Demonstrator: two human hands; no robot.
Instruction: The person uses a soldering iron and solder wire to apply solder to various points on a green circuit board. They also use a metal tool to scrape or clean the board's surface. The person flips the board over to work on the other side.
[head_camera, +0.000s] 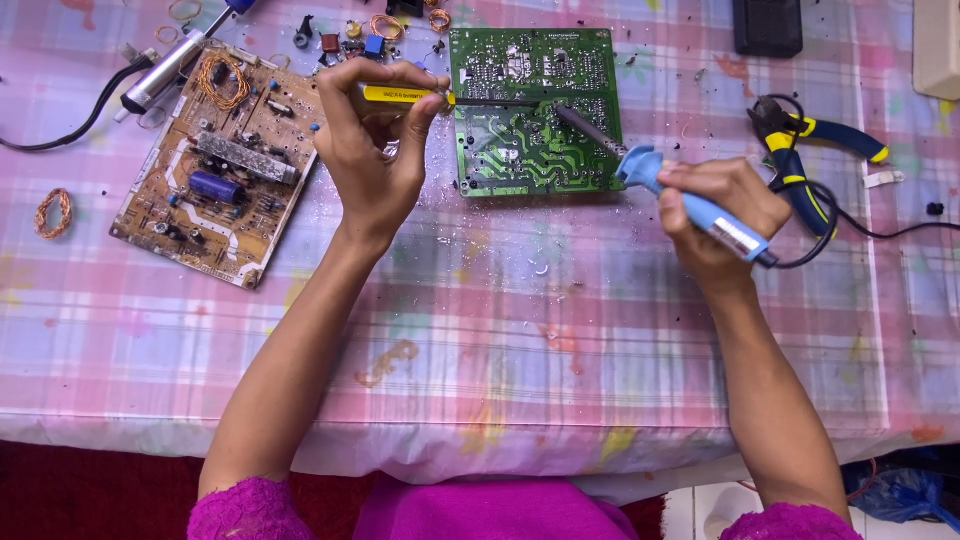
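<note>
Head view, looking straight down. Green rectangular circuit board (535, 108) lying solder side up at 12 o'clock on the pink plaid-covered worktop (520, 330), flat so the joints stay reachable. Left hand (375, 150) with its grip clamped on a slim yellow-handled metal pick (402, 95), tip resting on the board's left edge. Right hand (712, 205) wrapped tight around a blue-handled soldering iron (655, 175), held pencil-style, tip slanting onto the traces. Brown component-side board (215, 165) parked at 10 o'clock, blue-and-yellow pliers (800, 150) at 2 o'clock, out of the way.
</note>
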